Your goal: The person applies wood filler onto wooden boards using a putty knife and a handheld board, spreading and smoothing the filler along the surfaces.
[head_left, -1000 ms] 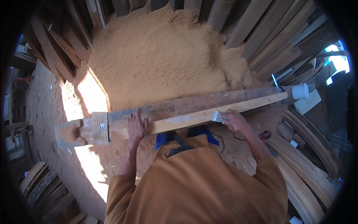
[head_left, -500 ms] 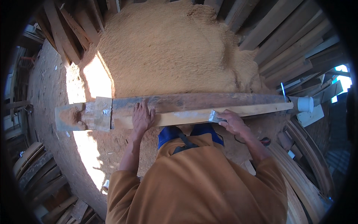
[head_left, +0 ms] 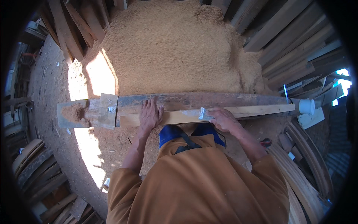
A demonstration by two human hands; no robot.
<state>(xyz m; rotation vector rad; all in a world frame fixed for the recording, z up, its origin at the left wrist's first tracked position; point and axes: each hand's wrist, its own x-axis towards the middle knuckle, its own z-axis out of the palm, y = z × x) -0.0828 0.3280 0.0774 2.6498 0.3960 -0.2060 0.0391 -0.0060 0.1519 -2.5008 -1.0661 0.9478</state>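
A long, pale strip of wood (head_left: 257, 110) lies along the near side of a dark plank (head_left: 223, 99) across in front of me. My left hand (head_left: 150, 115) rests flat on the strip toward its left end, fingers stretched out over the dark plank. In my right hand (head_left: 223, 119) is a putty knife (head_left: 203, 114) with a broad, silvery blade, held against the strip near its middle. A whitish smear (head_left: 189, 112) marks the wood just left of the blade. My fingers and palm hide the knife's handle.
Sawdust (head_left: 171, 52) is heaped beyond the plank. A thin board (head_left: 108, 111) and a small sawdust pile (head_left: 74, 112) lie on its left end. By the right end is a white cup (head_left: 307, 106). Upright boards (head_left: 278, 28) lean behind; curved timbers (head_left: 309, 153) lie at right.
My right hand has slid the putty knife leftward along the strip, closer to my left hand. The left hand stays flat on the wood. The view has shifted slightly.
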